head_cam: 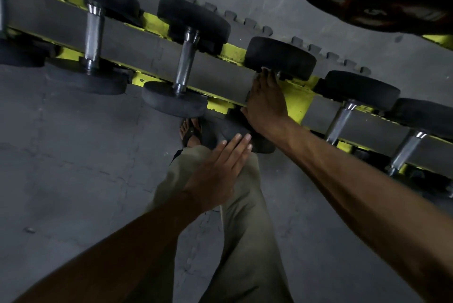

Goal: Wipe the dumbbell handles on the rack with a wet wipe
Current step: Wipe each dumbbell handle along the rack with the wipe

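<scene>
A yellow metal rack [297,104] runs across the scene from the far left down to the right, and a row of dumbbells lies across its two rails. Each dumbbell has round, dull black rubber ends and a thin, shiny steel handle in the middle. The right hand [266,104] reaches out to the middle dumbbell [280,57] and lies along its handle, so the handle is hidden under the hand. The fingers are wrapped down around the handle, and a small white bit of the wet wipe [266,69] peeks out at the fingertips, right against the far black rubber end. The wipe looks soft and crumpled, but most of it is hidden under the hand. Just to the left sits another dumbbell [186,57] with its bare silver handle in plain view, and a bigger one [93,35] lies farther left. Two more dumbbell handles [340,123] show on the right side of the rack. The left hand [219,172] is flat with straight fingers held together, and it rests on the person's knee, which is covered by soft tan trousers [245,229]. It holds nothing. A foot in a dark sandal [191,131] stands on the floor near the rack. The floor is made of grey foam mats [73,168] that join like puzzle pieces.
</scene>
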